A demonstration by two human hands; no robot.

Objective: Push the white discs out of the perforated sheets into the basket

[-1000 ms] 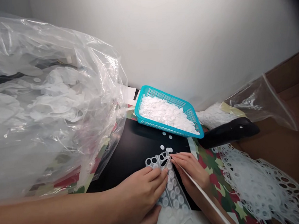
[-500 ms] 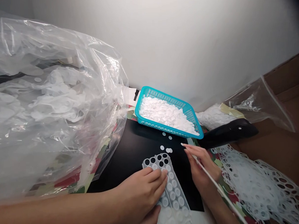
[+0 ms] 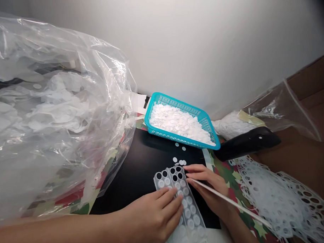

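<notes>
A translucent white sheet (image 3: 180, 197) of round discs lies on a black mat (image 3: 144, 164); several holes at its far end are punched out. My left hand (image 3: 157, 215) lies flat on the sheet, fingers stretched, pressing it down. My right hand (image 3: 206, 187) sits at the sheet's right edge, fingers pinched on a thin white stick (image 3: 234, 204) that runs back toward the lower right. A few loose white discs (image 3: 180, 160) lie on the mat just beyond the sheet.
A teal basket (image 3: 214, 139) heaped with white discs stands behind the mat by the wall. A big clear plastic bag (image 3: 52, 111) of white sheets fills the left. Punched-out sheets (image 3: 278, 199) pile up at the right, beside a black object (image 3: 247, 141) and another clear bag (image 3: 281, 110).
My right hand swung out to the right toward the basket, then came back to the sheet's edge with the stick. My left hand slid slightly nearer along the sheet.
</notes>
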